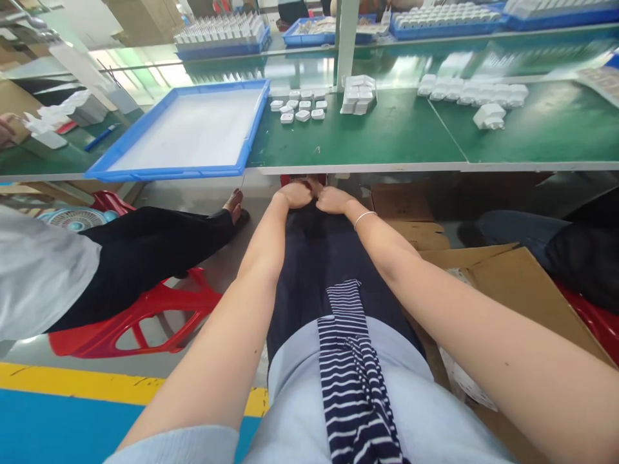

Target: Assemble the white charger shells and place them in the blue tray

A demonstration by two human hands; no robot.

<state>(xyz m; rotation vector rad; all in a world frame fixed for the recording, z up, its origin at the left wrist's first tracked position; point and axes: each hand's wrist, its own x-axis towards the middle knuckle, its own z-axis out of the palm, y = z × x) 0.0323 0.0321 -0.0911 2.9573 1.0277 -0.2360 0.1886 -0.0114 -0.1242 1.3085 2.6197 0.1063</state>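
Observation:
Both my hands are low, at the front edge of the green table (387, 138), over my dark-clothed knees. My left hand (296, 194) is curled, its fingers turned inward. Close beside it on the right, my right hand (333, 200) is curled too, with a thin bracelet on the wrist. What either hand holds, if anything, is too hidden to make out. Beyond them on the table lie several small white pieces (302, 115), a stack of white parts (358, 95) and a row of white parts (474, 91). A white-lined blue tray (246, 145) stands at the left.
An open cardboard box (522, 277) stands at my right. On my left, a person in dark trousers (159, 238) sits on a red chair (145, 322). Another person's leg (522, 232) shows at the far right. Blue trays of white parts line the back shelf (309, 66).

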